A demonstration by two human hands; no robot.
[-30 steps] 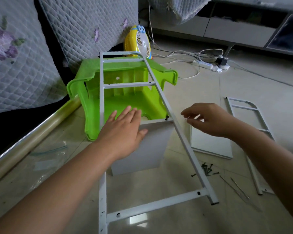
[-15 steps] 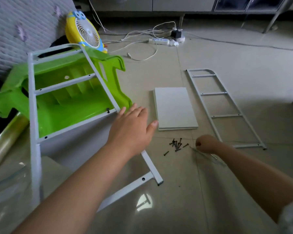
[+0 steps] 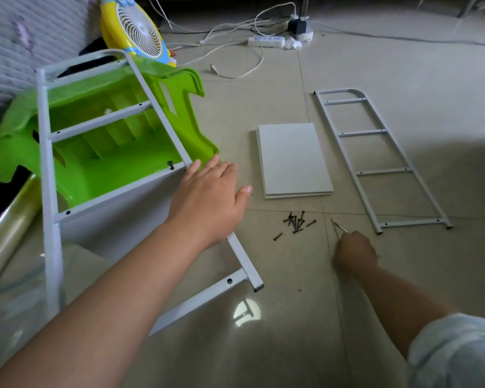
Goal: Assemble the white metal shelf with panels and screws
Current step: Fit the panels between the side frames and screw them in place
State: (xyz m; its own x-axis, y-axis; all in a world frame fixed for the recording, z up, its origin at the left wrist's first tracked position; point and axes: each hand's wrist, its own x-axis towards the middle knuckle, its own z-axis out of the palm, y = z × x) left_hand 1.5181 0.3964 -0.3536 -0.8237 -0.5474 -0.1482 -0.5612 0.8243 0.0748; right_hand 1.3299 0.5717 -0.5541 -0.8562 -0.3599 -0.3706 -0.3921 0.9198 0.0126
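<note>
A white metal side frame (image 3: 48,175) leans over a green plastic stool (image 3: 101,152), with a white panel (image 3: 118,219) fixed under one rung by a black screw (image 3: 170,164). My left hand (image 3: 207,200) rests flat, fingers straight, on that frame's right rail and the panel. My right hand (image 3: 354,252) is curled on the floor around a thin metal tool (image 3: 337,226) whose tip sticks out. A small heap of black screws (image 3: 296,222) lies just left of it. Two stacked white panels (image 3: 293,159) and a second side frame (image 3: 375,155) lie flat on the tiles.
A yellow fan (image 3: 136,29) stands behind the stool. A power strip (image 3: 266,41) with cables lies at the back. A quilted cover (image 3: 25,32) hangs at the left, and a shiny roll (image 3: 9,233) lies along the floor's left edge.
My right hand dropped from beside the leaning frame down to the floor by the screws and closed around the thin tool. The view swung right. My left hand stayed on the frame.
</note>
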